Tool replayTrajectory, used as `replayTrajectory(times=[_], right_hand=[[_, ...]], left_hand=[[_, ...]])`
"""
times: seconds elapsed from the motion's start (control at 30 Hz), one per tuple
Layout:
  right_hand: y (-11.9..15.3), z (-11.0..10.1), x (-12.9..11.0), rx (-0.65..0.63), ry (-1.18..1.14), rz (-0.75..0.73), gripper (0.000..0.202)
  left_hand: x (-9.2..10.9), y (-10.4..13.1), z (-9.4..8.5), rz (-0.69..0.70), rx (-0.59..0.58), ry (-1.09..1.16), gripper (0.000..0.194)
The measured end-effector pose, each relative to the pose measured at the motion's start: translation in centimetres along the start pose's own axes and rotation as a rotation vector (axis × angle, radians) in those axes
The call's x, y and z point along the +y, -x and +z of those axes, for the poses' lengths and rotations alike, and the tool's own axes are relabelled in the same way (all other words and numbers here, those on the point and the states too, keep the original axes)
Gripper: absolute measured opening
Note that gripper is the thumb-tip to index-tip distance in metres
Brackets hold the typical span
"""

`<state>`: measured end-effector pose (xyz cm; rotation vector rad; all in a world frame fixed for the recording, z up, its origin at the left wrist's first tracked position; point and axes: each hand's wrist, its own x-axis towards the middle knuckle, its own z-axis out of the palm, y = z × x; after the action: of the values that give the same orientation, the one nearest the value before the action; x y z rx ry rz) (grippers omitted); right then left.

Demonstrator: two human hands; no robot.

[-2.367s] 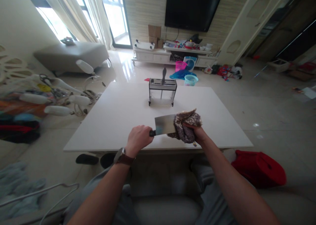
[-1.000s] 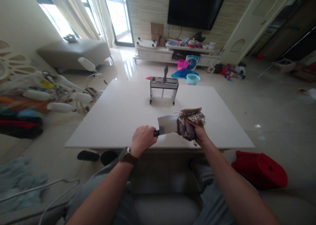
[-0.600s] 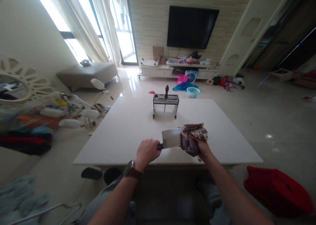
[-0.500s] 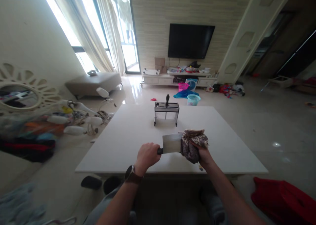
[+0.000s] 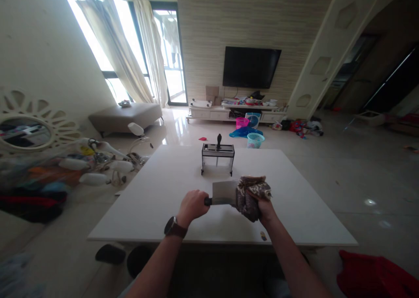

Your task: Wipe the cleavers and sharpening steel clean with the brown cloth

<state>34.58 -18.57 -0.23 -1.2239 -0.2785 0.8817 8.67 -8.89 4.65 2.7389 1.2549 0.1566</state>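
Observation:
My left hand (image 5: 194,207) is closed around the black handle of a cleaver (image 5: 224,193), whose wide metal blade points to the right above the table. A brown patterned cloth (image 5: 249,197) is wrapped over the far end of the blade, hiding it. My right hand (image 5: 266,210) grips that cloth from the right, its fingers partly covered by the folds. Beyond the blade, a black and silver frame stand with an upright black knob (image 5: 218,150) rests on the white table (image 5: 157,202).
A small coloured sticker or figure (image 5: 263,235) lies at the table's near edge. A red cloth item (image 5: 376,274) sits at the lower right. On the floor past the table are a light blue basket (image 5: 255,140) and a blue plastic bag (image 5: 245,132). A lamp with several white shades (image 5: 121,165) stands left.
The view has tilted up slightly, so the room sits lower in the picture. Both hands keep their hold on the cleaver and cloth; the cloth still covers the blade's far end.

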Motion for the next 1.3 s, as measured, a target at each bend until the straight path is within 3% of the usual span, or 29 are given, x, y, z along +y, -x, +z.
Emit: replayTrajectory(times=[0.1,0.27,0.43,0.53,0.6,0.73,0.83,1.07,1.17,1.3], right_hand=[[-0.1,-0.3,0.8,0.02,0.003,0.069,0.045],[-0.3,0.8,0.6,-0.04,-0.085,-0.042,0.049],[-0.5,1.3,0.7,0.043,-0.148,-0.065,0.049],[-0.2,1.3,0.4,0.008,-0.175,-0.115,0.05],[0.3,1.3,0.1,-0.02,-0.194,-0.097,0.051],[1.7,1.6,-0.1,-0.095,-0.236,0.01,0.053],[2.5,2.2,0.1,-0.17,-0.218,0.07,0.051],[3.7,3.9,1.8,-0.305,-0.173,0.214,0.045],[4.0,4.2,2.8,-0.284,-0.14,0.321,0.048],[4.3,4.2,3.6,-0.215,-0.131,0.262,0.052]], left_hand=[[-0.8,-0.6,1.2,0.009,-0.029,0.011,0.021],[-1.6,-0.6,0.8,0.016,-0.003,0.051,0.018],[-1.6,-0.1,1.1,-0.006,0.079,0.165,0.015],[-1.2,0.0,1.8,-0.13,0.166,0.359,0.02],[-0.7,0.1,2.3,-0.233,0.187,0.637,0.025],[0.9,0.8,2.7,-0.416,0.055,1.349,0.028],[2.2,1.4,2.7,-0.471,-0.031,1.617,0.027],[4.4,1.2,3.7,-0.425,-0.28,1.695,0.025],[4.8,0.9,4.4,-0.362,-0.33,1.647,0.022],[4.9,1.0,4.7,-0.321,-0.343,1.587,0.018]])
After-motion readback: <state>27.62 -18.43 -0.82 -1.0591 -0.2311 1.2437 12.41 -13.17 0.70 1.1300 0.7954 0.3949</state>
